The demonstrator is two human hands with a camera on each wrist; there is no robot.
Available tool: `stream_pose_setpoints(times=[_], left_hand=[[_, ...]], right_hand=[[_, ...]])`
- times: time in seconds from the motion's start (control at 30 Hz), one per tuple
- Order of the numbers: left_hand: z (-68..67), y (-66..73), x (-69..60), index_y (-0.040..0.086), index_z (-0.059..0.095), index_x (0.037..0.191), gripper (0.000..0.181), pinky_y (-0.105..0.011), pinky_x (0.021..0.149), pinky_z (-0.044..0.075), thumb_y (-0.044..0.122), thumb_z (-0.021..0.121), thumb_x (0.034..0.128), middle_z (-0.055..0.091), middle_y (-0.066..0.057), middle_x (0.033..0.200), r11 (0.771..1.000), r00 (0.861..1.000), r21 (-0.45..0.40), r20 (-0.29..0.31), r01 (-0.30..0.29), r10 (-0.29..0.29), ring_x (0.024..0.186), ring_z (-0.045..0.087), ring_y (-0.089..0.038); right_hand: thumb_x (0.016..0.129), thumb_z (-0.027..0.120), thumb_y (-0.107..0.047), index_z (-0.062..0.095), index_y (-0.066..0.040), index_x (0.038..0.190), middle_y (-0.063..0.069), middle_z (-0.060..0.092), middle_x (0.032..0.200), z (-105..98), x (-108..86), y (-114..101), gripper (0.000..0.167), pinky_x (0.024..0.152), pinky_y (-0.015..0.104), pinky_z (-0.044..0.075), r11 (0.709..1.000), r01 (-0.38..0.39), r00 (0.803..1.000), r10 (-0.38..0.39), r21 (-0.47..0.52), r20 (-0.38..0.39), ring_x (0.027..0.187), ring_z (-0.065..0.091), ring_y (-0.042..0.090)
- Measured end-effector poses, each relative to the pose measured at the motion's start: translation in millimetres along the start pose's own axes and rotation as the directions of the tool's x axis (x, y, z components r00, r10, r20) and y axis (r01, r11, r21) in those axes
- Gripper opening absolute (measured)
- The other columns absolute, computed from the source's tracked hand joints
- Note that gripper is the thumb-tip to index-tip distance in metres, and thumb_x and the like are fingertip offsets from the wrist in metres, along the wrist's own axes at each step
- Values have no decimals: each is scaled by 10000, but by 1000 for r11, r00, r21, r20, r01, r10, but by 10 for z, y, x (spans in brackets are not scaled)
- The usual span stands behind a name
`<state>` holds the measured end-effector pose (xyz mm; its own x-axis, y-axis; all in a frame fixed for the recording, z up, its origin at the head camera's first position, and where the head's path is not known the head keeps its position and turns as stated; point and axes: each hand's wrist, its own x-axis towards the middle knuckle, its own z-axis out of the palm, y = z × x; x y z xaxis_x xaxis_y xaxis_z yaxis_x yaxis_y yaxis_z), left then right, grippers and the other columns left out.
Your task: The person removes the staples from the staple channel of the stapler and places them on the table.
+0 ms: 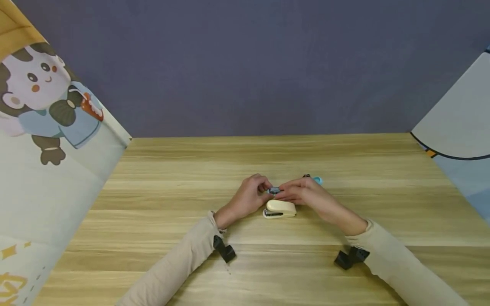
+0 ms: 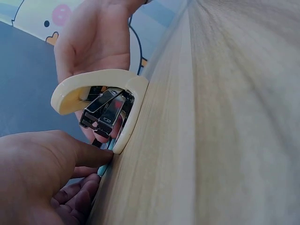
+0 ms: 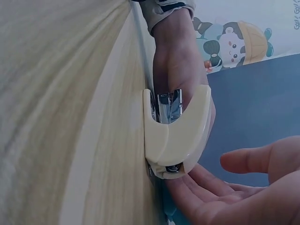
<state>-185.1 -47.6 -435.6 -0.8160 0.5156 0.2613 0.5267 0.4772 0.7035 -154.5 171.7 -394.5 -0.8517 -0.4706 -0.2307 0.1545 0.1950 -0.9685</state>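
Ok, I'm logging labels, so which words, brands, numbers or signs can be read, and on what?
No text reads for certain.
Left wall, right wrist view: small sideways lettering at the edge, too blurred.
Left wall, head view: yellow strokes, maybe letters, cut off.
Cream stapler: red mark, left wrist view, too blurred.

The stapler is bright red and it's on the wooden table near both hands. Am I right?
Not quite: the stapler isn't red, it's pale yellow, as the head view shows. It is on the wooden table, near the left hand and right hand.
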Motion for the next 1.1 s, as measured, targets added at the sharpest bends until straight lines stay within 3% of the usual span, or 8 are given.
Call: stream_pose_setpoints(times=[0.17, 0.37, 0.6, 0.8, 1.1], left_hand=[[-39, 24, -119, 40, 692, 938, 118, -249, 713, 515, 68, 773, 857, 627, -78, 890, 1000, 999, -4, 21, -25, 25, 800, 596, -175], [-100, 19, -251, 33, 684, 928, 115, -263, 725, 529, 66, 771, 861, 633, -84, 898, 999, 998, -13, 36, -49, 50, 810, 602, -182], [-155, 40, -384, 27, 692, 942, 87, -275, 740, 533, -2, 724, 866, 637, -94, 926, 997, 996, -34, 58, -65, 67, 830, 605, -193], [-159, 36, -388, 37, 694, 943, 88, -246, 733, 521, 37, 746, 871, 630, -77, 910, 997, 996, -33, 58, -70, 71, 825, 601, -179], [-192, 11, -417, 43, 694, 936, 82, -239, 722, 511, 27, 742, 872, 617, -70, 892, 997, 996, -28, 55, -71, 73, 813, 587, -172]], right_hand=[[1055, 442, -177, 460, 129, 1387, 233, 640, 1263, 141, -102, 3, 452, 1014, 425, 485, 1000, -12, 1000, 12, 24, -16, 1206, 604, 325], [1054, 417, -108, 492, 146, 1349, 240, 636, 1262, 324, -124, 48, 396, 1000, 377, 496, 991, 8, 999, -3, 133, -35, 1202, 609, 316], [999, 560, -103, 587, 126, 1270, 166, 669, 1242, 582, -176, 56, 356, 955, 290, 515, 985, -25, 994, 42, 169, -99, 1169, 632, 214], [1033, 480, -123, 531, 144, 1313, 209, 671, 1215, 565, -219, 2, 390, 954, 326, 523, 991, 0, 994, 15, 131, -110, 1148, 649, 256], [1072, 389, -155, 462, 134, 1388, 200, 652, 1253, 564, -221, -38, 434, 1046, 392, 458, 996, -10, 999, 13, 90, -37, 1209, 606, 274]])
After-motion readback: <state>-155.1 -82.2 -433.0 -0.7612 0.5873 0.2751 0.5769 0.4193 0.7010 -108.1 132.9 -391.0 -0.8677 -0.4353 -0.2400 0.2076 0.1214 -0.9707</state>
